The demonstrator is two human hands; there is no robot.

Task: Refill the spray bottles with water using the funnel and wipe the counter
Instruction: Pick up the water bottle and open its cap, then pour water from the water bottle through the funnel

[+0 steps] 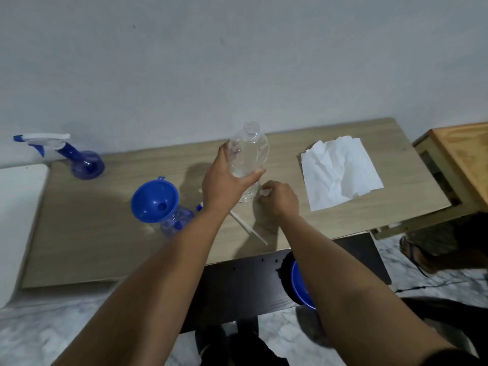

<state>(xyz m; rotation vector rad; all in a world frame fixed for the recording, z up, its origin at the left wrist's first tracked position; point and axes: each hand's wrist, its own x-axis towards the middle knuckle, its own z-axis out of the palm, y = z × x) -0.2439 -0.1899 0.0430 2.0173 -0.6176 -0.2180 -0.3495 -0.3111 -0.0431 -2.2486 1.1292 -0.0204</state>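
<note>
My left hand (227, 180) grips a clear plastic water bottle (249, 151) around its middle; the bottle stands uncapped on the wooden counter (105, 247). My right hand (278, 199) rests beside the bottle's base, fingers pinched on a small white cap (264, 192). A blue funnel (154, 202) sits in the neck of a blue spray bottle (177, 220) left of my left arm. That bottle's spray head with its white dip tube (249, 231) lies on the counter, partly hidden under my left arm. A second blue spray bottle (81, 159) with its trigger head on stands at the back left.
A crumpled white paper towel (339, 173) lies on the counter to the right. A white block (18, 207) borders the counter's left end. A wooden table (462, 159) stands at right. A blue basin (301, 286) sits below the counter's front edge.
</note>
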